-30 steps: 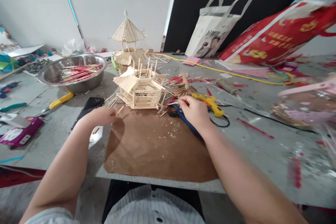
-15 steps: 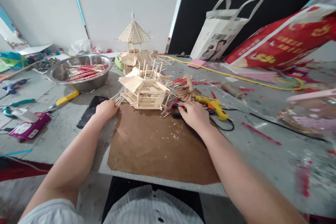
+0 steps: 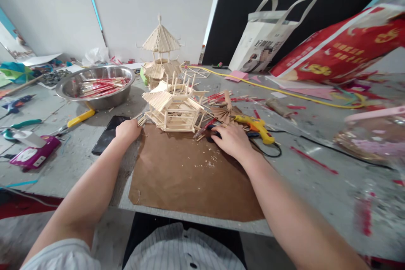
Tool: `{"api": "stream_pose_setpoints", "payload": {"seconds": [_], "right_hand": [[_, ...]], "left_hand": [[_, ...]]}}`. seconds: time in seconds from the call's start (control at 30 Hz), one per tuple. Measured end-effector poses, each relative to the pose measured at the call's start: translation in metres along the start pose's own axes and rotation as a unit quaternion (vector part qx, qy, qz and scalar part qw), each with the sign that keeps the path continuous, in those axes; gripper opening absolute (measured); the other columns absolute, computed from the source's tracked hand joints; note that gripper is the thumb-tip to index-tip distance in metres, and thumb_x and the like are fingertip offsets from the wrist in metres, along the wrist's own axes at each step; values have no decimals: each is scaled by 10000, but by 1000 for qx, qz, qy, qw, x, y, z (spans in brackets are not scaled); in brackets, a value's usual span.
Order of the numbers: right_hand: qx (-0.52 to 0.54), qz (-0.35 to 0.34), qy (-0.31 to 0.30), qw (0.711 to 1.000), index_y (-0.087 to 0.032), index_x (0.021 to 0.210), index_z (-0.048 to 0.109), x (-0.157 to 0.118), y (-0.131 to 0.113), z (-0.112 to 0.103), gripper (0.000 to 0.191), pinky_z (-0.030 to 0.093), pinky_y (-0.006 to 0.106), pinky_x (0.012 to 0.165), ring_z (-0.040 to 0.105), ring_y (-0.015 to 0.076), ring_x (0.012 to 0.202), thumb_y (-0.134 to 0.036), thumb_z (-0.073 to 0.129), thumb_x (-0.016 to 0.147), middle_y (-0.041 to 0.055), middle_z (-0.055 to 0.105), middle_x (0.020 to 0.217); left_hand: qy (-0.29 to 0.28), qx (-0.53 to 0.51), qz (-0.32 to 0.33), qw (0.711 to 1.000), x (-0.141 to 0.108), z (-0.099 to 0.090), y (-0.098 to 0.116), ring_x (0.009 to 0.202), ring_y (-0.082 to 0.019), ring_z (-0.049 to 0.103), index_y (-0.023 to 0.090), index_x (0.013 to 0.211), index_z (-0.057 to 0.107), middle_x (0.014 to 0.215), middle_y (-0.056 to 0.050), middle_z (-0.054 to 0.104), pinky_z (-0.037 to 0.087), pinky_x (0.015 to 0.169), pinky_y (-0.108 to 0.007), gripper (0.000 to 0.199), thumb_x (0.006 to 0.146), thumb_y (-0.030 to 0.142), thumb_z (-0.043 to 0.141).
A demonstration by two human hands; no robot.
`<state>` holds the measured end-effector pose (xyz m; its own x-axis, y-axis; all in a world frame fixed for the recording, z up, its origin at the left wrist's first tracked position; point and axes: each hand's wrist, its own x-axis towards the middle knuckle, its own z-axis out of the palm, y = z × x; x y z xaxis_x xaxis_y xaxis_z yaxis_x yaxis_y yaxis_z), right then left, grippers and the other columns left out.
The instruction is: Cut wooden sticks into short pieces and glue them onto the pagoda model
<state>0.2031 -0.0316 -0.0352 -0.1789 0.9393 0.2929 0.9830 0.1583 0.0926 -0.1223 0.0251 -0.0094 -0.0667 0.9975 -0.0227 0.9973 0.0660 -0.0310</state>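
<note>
An open-framed wooden stick structure (image 3: 179, 112) with a partly slatted roof stands at the back of a brown board (image 3: 190, 177). By its left corner, my left hand (image 3: 127, 131) is closed at some thin loose sticks, its wrist over a black phone (image 3: 109, 135). My right hand (image 3: 232, 138) lies right of the structure, palm down, fingers apart and curved over dark tool handles (image 3: 210, 131); it does not appear to grip them. Just beyond it is a yellow glue gun (image 3: 256, 126). Pale crumbs are scattered on the board.
Behind stands a pagoda model (image 3: 160, 46). A steel bowl (image 3: 117, 99) of red-wrapped sticks, a yellow-handled tool (image 3: 81, 118) and a purple box (image 3: 35, 152) are left. A white bag (image 3: 261, 42), red sack (image 3: 338, 50), yellow cord and black cable are right.
My right hand has shifted slightly down and left, and its fingers have opened off the dark handles. My left hand has barely moved.
</note>
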Motion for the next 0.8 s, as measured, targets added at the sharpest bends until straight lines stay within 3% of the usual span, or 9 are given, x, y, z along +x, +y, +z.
{"api": "stream_pose_setpoints", "payload": {"seconds": [0.2, 0.37, 0.5, 0.6, 0.67, 0.8], "right_hand": [[10, -43, -46, 998, -208, 971, 624, -2, 2, -5, 341, 349, 343, 765, 526, 250, 937, -420, 555, 713, 63, 638, 970], [9, -41, -37, 998, -233, 926, 647, -1, 1, -2, 223, 329, 346, 778, 516, 237, 941, -314, 543, 746, 36, 640, 981], [2, -39, -37, 999, -231, 941, 643, -1, -1, -2, 239, 325, 358, 798, 516, 237, 946, -323, 539, 748, 39, 643, 973], [12, -35, -28, 999, -211, 989, 625, 2, 1, -14, 307, 350, 348, 783, 531, 239, 932, -378, 513, 757, 60, 640, 981], [34, -25, -11, 999, -192, 1017, 612, 9, 6, -28, 333, 374, 322, 757, 546, 226, 912, -380, 477, 777, 70, 639, 982], [42, 21, 18, 999, -194, 1011, 613, 41, 22, -55, 311, 395, 311, 696, 570, 216, 846, -322, 425, 799, 71, 644, 962]], "left_hand": [[-1, 0, 4, 1000, 0, -1, 0, 903, -292, 575, 174, 956, 597, 996, -151, 617, 453, 701, -370, 400, 750, 435, 374], [-2, -2, 3, 1000, -1, -2, 0, 898, -299, 575, 177, 954, 592, 989, -149, 618, 454, 692, -380, 398, 744, 439, 379], [-2, -2, -5, 1000, -4, -7, 2, 901, -287, 574, 182, 937, 593, 989, -141, 620, 449, 699, -361, 381, 744, 435, 384], [20, 3, -7, 1000, -15, -17, 10, 872, -272, 580, 189, 902, 591, 944, -121, 632, 443, 686, -337, 365, 765, 432, 356], [39, 4, 20, 999, -29, -23, 20, 837, -251, 586, 202, 888, 582, 907, -98, 639, 436, 671, -318, 353, 786, 427, 330], [71, -10, 160, 984, -59, -25, 45, 777, -200, 582, 201, 838, 560, 850, -61, 631, 424, 652, -283, 338, 830, 392, 281]]}}
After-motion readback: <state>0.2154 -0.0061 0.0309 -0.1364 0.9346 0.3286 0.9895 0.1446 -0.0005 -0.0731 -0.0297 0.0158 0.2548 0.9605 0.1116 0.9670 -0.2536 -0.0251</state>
